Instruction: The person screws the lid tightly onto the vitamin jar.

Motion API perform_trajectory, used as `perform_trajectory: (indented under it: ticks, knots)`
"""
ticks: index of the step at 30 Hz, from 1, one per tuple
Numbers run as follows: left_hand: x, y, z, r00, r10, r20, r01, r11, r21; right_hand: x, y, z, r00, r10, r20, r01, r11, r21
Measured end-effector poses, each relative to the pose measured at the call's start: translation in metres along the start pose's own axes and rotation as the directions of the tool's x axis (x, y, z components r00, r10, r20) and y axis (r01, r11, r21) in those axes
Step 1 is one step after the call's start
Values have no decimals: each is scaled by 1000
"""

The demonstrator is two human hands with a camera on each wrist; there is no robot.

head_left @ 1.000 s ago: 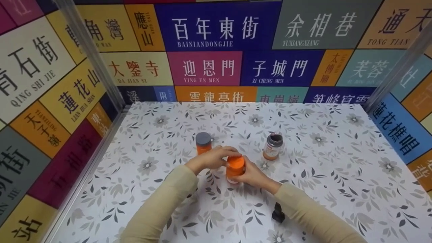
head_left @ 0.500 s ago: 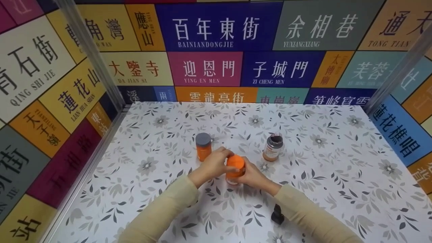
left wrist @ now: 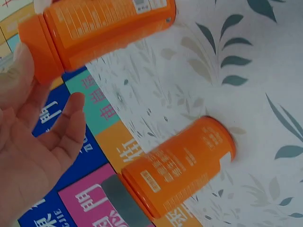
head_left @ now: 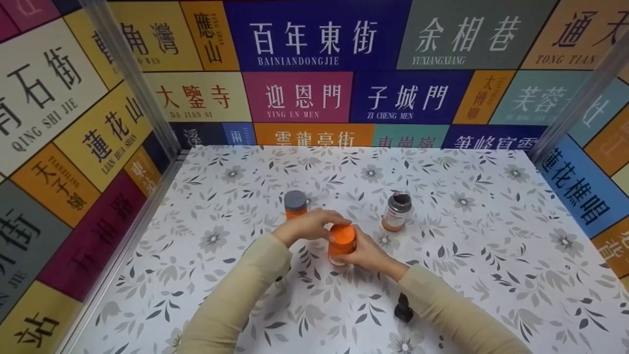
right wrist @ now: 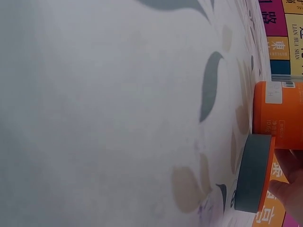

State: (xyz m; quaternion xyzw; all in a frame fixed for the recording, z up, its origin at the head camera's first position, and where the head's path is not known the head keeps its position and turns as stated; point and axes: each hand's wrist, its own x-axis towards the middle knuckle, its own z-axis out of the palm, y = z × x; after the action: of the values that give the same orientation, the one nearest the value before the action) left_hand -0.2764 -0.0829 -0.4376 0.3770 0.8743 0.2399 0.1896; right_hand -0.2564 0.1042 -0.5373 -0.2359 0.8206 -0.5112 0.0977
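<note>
An orange bottle with an orange cap [head_left: 342,233] stands upright between both hands in the head view. My right hand [head_left: 369,253] grips the body with its thumb across the front. My left hand [head_left: 312,225] holds the cap from the left, fingers bent over its top. In the left wrist view the thumb [left wrist: 21,68] presses on the cap while other fingers hang loosely curled below. In the right wrist view my right fingers [right wrist: 286,189] are at the right edge, beside a grey band edged in orange [right wrist: 254,172].
Behind my left hand stands an orange bottle with a grey cap [head_left: 295,200]. An uncapped bottle [head_left: 396,216] with a dark neck and pale label stands at the right. A small black object [head_left: 404,310] shows beside my right sleeve. Sign-printed walls [head_left: 304,96] border the floral table [head_left: 481,275].
My left hand turned down toward the front of the cap, then back up to its far side. It again covers part of the grey-capped bottle. My right hand keeps its grip.
</note>
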Motion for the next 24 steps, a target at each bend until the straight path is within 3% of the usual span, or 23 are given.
perform_trajectory:
  ticks: [4,7,10,12,14,15,17,21,24]
  knots:
    - [-3,1,-4,997,-69,27,71,995,-72,2,1,0,1000,-24,-5,24,1000,15]
    - [-5,10,3,978,-198,-68,194,979,-59,3,4,0,1000,-21,-3,21,999,43]
    - [-7,19,17,915,-297,-272,309,951,0,2,5,1,1000,-11,-1,11,998,54]
    - [-8,23,27,866,-307,-395,349,936,37,2,6,1,1000,-9,-3,9,998,58]
    - [-10,23,35,839,-289,-460,352,935,54,2,5,2,1000,-21,-11,21,999,46]
    - [-11,23,36,839,-274,-471,336,940,51,3,5,2,1000,-24,-10,24,999,47]
    - [-11,20,37,857,-239,-456,293,955,50,2,4,2,1000,-25,-6,25,998,54]
    - [-11,13,27,937,-168,-307,199,977,73,1,0,1,1000,-28,-1,28,998,49]
    - [-9,10,20,974,-123,-190,145,983,108,-4,-13,-1,1000,-18,3,18,999,34]
